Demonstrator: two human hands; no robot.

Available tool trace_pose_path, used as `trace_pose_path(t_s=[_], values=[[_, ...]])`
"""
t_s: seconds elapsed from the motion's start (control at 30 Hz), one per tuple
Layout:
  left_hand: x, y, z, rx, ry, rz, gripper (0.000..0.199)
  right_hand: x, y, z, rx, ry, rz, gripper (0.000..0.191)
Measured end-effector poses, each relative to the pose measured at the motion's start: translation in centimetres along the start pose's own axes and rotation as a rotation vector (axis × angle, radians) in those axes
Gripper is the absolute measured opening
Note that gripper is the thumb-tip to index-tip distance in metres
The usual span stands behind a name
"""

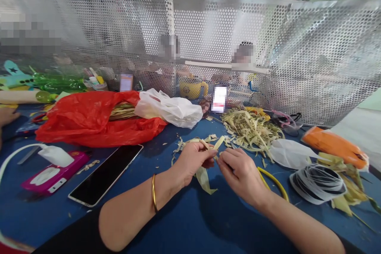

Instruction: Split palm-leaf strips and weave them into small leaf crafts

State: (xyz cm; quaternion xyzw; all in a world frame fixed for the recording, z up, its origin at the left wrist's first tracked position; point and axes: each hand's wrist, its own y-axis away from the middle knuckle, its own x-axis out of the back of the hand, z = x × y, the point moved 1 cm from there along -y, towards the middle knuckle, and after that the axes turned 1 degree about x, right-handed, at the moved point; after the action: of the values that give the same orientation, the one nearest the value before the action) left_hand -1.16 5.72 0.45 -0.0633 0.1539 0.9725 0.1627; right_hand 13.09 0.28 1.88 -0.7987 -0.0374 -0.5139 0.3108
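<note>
At a blue table (184,230), a person's left hand (191,160) pinches a pale dried-leaf strip (219,142) while the right hand (242,171) curls beside it, its grip unclear from here.

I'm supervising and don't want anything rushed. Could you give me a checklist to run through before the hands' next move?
1. Left hand holds the pale leaf strip: ok, pinched between thumb and fingers.
2. Right hand holds the strip too: cannot tell; it is curled close by, its fingertips hidden.
3. Work spot free of scraps: not ok; loose bits lie around the left hand, and a scrap pile sits just beyond the hands.
4. Dark phone apart from both hands: ok, flat on the table.
5. White coil apart from the right hand: ok.
</note>
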Motion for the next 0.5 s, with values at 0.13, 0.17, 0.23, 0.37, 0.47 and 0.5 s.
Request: trace_pose_path(t_s=[0.13,0.17,0.23,0.37,0.47,0.5], values=[[-0.1,0.3,0.6,-0.033,0.021,0.007,0.023,0.4,0.1,-1.0,0.134,0.059,0.04,0.03],[0.0,0.3,0.7,-0.032,0.017,0.002,0.024,0.5,0.1,-1.1,0.161,0.084,0.037,0.03],[0.3,0.2,0.9,-0.017,-0.011,-0.02,0.026,1.1,0.0,-1.1,0.167,0.104,0.028,0.029],[0.6,0.4,1.2,0.021,-0.119,-0.16,0.027,2.4,-0.5,0.1,-0.037,0.028,0.153,0.022],[0.1,1.1,1.1,0.031,-0.196,-0.272,0.028,2.2,-0.8,1.2,-0.227,-0.194,0.102,0.021],[-0.1,1.3,1.0,0.033,-0.218,-0.294,0.029,1.9,-0.9,1.5,-0.289,-0.328,0.04,0.021]])
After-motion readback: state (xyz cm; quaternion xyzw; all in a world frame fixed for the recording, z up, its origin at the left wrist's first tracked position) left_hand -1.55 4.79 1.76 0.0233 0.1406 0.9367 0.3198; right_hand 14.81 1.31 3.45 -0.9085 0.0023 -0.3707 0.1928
